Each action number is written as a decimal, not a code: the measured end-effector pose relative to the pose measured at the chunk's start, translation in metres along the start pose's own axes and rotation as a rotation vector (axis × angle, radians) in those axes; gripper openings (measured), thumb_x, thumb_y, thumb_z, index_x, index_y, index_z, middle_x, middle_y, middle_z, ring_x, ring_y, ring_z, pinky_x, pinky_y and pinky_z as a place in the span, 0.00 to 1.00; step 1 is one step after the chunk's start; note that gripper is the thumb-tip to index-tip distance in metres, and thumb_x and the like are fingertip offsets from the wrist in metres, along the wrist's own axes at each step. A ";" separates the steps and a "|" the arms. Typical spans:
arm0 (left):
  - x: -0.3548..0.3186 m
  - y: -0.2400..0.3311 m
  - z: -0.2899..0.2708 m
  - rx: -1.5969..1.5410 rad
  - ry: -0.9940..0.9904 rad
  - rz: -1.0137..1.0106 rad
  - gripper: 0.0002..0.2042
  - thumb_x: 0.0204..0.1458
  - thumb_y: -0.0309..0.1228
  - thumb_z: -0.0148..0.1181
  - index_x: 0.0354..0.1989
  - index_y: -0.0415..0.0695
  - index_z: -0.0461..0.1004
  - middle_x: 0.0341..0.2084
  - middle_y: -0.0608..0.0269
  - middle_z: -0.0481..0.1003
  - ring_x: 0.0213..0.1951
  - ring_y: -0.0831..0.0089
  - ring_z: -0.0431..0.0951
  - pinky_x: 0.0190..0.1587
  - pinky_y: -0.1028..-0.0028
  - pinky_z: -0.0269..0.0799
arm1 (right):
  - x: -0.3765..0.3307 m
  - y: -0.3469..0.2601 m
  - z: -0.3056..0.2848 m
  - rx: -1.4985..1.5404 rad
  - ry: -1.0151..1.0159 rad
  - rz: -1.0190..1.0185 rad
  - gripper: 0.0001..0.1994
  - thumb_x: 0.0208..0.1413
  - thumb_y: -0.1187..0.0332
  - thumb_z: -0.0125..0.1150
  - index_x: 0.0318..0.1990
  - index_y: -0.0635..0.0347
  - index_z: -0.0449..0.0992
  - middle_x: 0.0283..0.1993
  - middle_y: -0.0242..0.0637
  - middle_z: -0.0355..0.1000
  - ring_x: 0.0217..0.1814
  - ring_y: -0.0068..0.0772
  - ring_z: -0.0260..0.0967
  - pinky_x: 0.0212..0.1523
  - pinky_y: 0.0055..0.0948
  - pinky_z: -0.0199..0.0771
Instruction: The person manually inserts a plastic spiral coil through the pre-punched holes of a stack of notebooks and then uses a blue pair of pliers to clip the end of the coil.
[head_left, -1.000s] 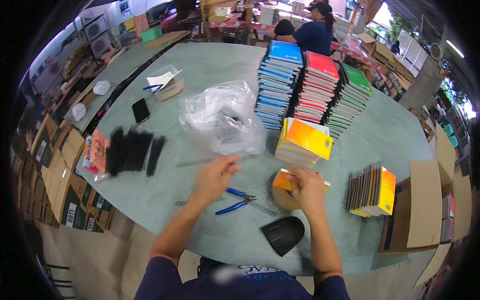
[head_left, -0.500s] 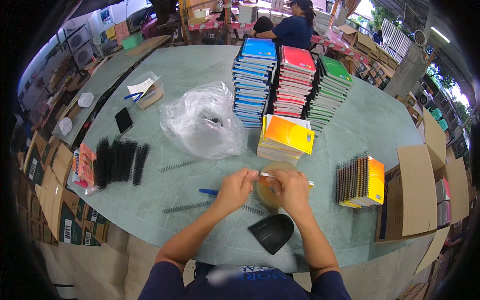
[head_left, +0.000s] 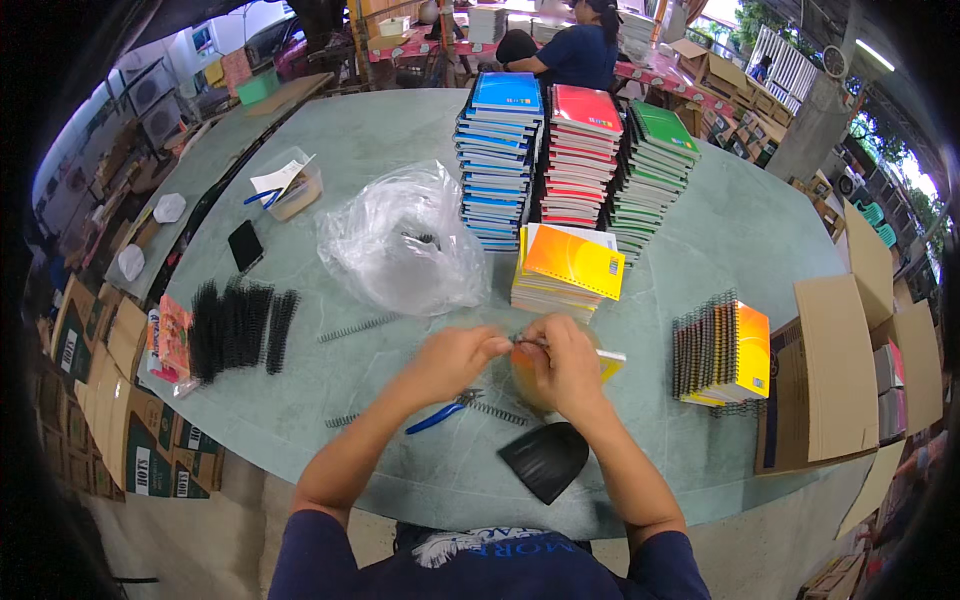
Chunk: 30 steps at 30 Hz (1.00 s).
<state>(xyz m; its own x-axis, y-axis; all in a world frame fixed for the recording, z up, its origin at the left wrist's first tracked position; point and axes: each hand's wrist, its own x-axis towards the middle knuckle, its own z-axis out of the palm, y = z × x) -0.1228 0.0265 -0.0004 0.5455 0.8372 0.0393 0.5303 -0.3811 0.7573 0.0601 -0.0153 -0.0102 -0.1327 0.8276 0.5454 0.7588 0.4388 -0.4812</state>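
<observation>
My right hand (head_left: 562, 370) is closed around a thin yellow-and-orange notebook (head_left: 609, 367), which it holds edge-on above a round yellowish disc (head_left: 527, 388). Fingertips of my left hand (head_left: 462, 358) pinch together at the notebook's left end, close to the right fingers. What they grip there is small, dark and partly hidden. Below my left hand lie blue-handled cutting pliers (head_left: 440, 411), with a loose black spiral coil (head_left: 502, 413) beside their jaws. A black curved-edge piece (head_left: 546, 462) rests near my right forearm.
Stacks of blue (head_left: 497, 165), red (head_left: 580, 160) and green notebooks (head_left: 652, 185) stand behind yellow ones (head_left: 568, 268). Bound yellow notebooks (head_left: 722, 350) and an open carton (head_left: 832, 375) are at right. Left are a plastic bag (head_left: 400, 245), black coils (head_left: 240, 325) and a tub (head_left: 297, 198).
My left forearm has shifted left, exposing more of the pliers. Both hands have risen slightly and remain together at the notebook's end.
</observation>
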 end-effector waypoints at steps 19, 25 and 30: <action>-0.055 0.021 0.100 0.393 -0.068 0.231 0.16 0.46 0.38 0.61 0.41 0.44 0.71 0.26 0.53 0.69 0.37 0.55 0.71 0.39 0.61 0.67 | 0.002 0.005 -0.013 -0.005 0.024 0.018 0.14 0.41 0.68 0.66 0.38 0.55 0.72 0.30 0.38 0.73 0.35 0.41 0.71 0.37 0.36 0.68; -0.063 0.032 0.101 0.114 -0.221 0.146 0.30 0.46 0.36 0.61 0.59 0.47 0.60 0.33 0.50 0.68 0.35 0.55 0.71 0.39 0.63 0.69 | -0.019 0.063 -0.047 0.409 -0.164 0.369 0.13 0.41 0.71 0.68 0.36 0.62 0.75 0.32 0.34 0.75 0.36 0.29 0.73 0.38 0.26 0.72; -0.029 0.046 0.028 0.049 0.534 0.250 0.23 0.46 0.29 0.59 0.53 0.42 0.65 0.40 0.52 0.68 0.42 0.56 0.71 0.48 0.66 0.66 | -0.037 0.087 -0.024 1.072 -0.076 0.640 0.13 0.45 0.73 0.66 0.39 0.67 0.77 0.38 0.34 0.75 0.37 0.21 0.70 0.42 0.22 0.71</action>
<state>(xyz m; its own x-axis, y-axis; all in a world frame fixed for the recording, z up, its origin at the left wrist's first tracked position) -0.0964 -0.0264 0.0151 0.2618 0.7966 0.5449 0.4643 -0.5990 0.6525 0.1465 -0.0160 -0.0557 0.0045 0.9999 -0.0164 -0.1958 -0.0153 -0.9805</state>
